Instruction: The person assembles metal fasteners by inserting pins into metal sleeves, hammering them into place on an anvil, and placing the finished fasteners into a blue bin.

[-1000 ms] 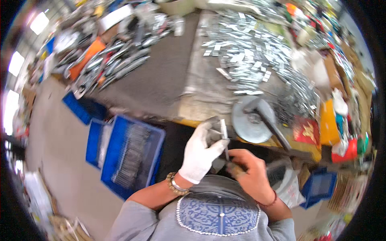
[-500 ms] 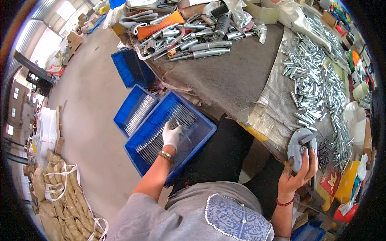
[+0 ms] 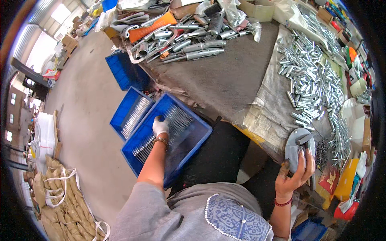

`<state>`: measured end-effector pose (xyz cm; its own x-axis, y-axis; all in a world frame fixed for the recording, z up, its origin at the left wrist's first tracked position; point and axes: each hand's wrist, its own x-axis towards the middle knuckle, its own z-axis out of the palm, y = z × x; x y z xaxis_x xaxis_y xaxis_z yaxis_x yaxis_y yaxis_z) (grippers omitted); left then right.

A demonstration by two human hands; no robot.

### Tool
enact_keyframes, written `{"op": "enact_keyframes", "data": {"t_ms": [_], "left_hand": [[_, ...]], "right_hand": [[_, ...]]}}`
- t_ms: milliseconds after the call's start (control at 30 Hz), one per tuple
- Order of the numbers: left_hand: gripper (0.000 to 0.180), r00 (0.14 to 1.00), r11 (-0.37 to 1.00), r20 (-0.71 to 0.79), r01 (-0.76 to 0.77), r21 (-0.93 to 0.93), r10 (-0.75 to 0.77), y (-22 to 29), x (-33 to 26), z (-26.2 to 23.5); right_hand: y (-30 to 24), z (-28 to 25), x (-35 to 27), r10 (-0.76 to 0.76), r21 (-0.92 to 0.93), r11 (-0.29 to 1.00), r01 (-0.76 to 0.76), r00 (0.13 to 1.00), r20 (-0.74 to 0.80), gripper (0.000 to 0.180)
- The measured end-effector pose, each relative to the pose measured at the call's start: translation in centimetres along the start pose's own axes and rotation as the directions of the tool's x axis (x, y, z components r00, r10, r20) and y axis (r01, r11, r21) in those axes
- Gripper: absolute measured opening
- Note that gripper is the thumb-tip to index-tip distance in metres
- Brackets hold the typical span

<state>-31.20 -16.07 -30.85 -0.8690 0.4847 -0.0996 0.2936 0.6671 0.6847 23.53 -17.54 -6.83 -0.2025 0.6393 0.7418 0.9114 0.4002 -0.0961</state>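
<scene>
My left hand (image 3: 161,127), in a white glove with dark fingertips, is over a row of thin metal rods (image 3: 177,120) in a blue plastic crate (image 3: 192,152). Its fingers are curled; whatever they hold is hidden. At the right, my bare right hand (image 3: 295,175) reaches up to a round grey metal plate (image 3: 292,149) with a metal block (image 3: 305,139) on it. The right thumb stands apart from the fingers, whose tips rest at the plate below the block. No held piece shows between them.
A smaller blue crate (image 3: 125,105) with silvery rods adjoins the large one. Loose metal tubes (image 3: 205,50) and an orange tool (image 3: 152,27) lie at the bench's back. Many short metal pins (image 3: 303,76) cover the right side. Tan sacks (image 3: 60,201) lie on the floor.
My left hand has moved left and slightly away from me across the rods, its arm straighter. My right hand stays at the round plate. The whole view has shifted slightly.
</scene>
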Motion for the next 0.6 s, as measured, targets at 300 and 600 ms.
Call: {"op": "enact_keyframes", "data": {"t_ms": [300, 600], "left_hand": [[0.029, 0.911, 0.849, -0.22, -0.407, -0.337, 0.35, 15.5, -3.9, -6.3], [0.02, -0.089, 0.079, 0.285, -0.846, -0.527, 0.954, 40.0, -20.6, -3.7]], "right_hand": [[-1.0, -0.1, 0.8, 0.042, 0.085, 0.995, -0.043, 0.999, 0.01, 0.047], [-0.8, -0.8, 1.1, 0.053, 0.101, 0.993, -0.055, 0.998, 0.026, 0.06]]}}
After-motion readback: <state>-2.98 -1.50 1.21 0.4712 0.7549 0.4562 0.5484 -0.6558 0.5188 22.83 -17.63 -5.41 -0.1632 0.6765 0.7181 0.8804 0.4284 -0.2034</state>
